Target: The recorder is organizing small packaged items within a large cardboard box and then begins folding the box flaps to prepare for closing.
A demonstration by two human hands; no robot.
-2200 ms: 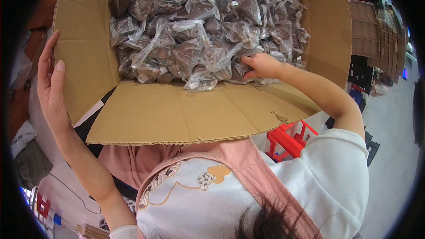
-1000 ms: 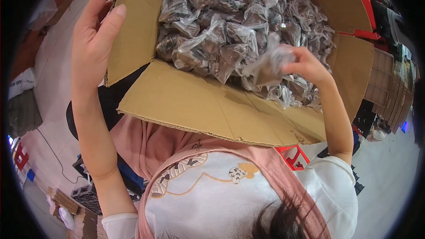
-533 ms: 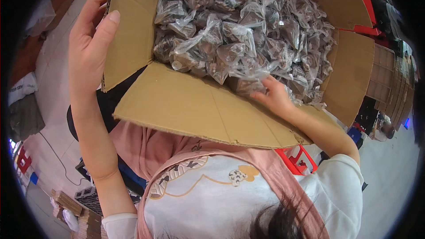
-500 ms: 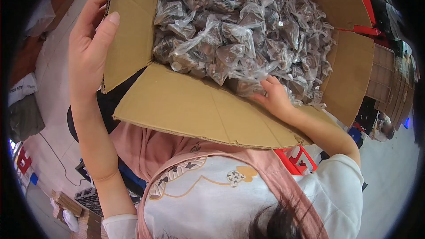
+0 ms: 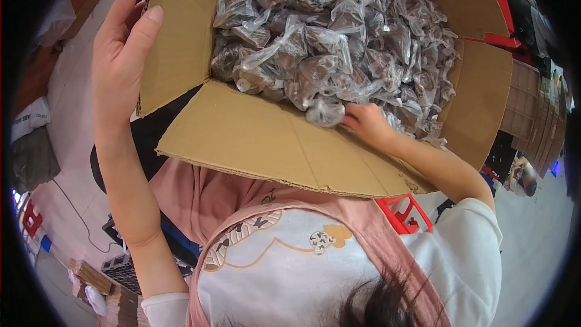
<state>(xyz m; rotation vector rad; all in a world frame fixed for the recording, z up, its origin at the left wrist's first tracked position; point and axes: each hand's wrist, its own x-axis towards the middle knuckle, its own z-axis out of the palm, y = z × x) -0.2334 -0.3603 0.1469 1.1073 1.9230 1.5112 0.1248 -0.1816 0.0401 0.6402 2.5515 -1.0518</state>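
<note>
A big cardboard box (image 5: 242,142) stands open before me, its flaps spread. It is filled with many small knotted clear plastic bags (image 5: 327,42) with dark brown contents I cannot make out. My right hand (image 5: 370,122) reaches in at the near side, fingers pinched on one clear plastic bag (image 5: 325,111) that rests against the near flap. At the left flap (image 5: 178,42), my left hand (image 5: 124,48) grips the outer edge, thumb along the edge and some fingers hidden behind the cardboard.
Under the near flap on the right shows a red plastic crate (image 5: 405,213). Stacked flat cartons (image 5: 538,115) stand at the far right. On the left floor lie a dark grey sack (image 5: 33,156) and a thin cable (image 5: 82,221); a black crate (image 5: 121,269) sits lower left.
My right hand has drawn a little left and down the near side, and the bag at its fingertips now shows as a rounded bundle. My left hand stays at the flap, shifted slightly.
</note>
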